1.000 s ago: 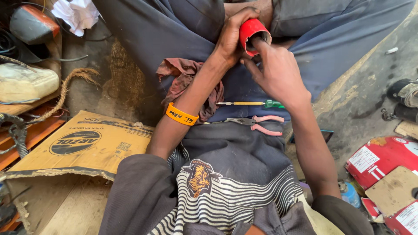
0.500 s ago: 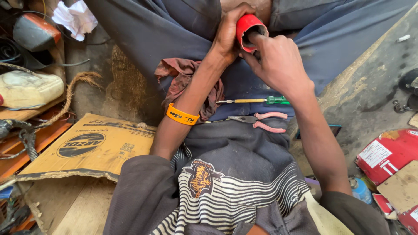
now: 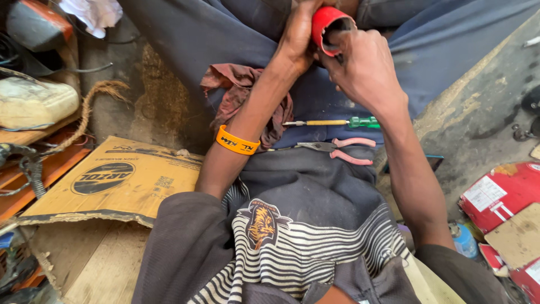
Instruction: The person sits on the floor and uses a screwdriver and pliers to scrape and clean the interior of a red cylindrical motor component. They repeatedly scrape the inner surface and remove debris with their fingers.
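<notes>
Both hands (image 3: 332, 50) grip red cap (image 3: 326, 22) — tan carton (image 3: 121, 180) nr left.

Both hands meet at the far edge, the left hand (image 3: 298, 36) on the left of a cap (image 3: 329, 25) and the right hand (image 3: 363, 70) on its right, over the lap. On the lap a rag (image 3: 242, 93) lies left under the left forearm. Right of the rag lies a screwdriver (image 3: 332, 122), with pliers (image 3: 337, 151) just nearer. A cardboard sheet (image 3: 118, 180) lies on the floor to the left, a rope (image 3: 93, 101) beyond it. Cans (image 3: 500, 194) lie at the right.
</notes>
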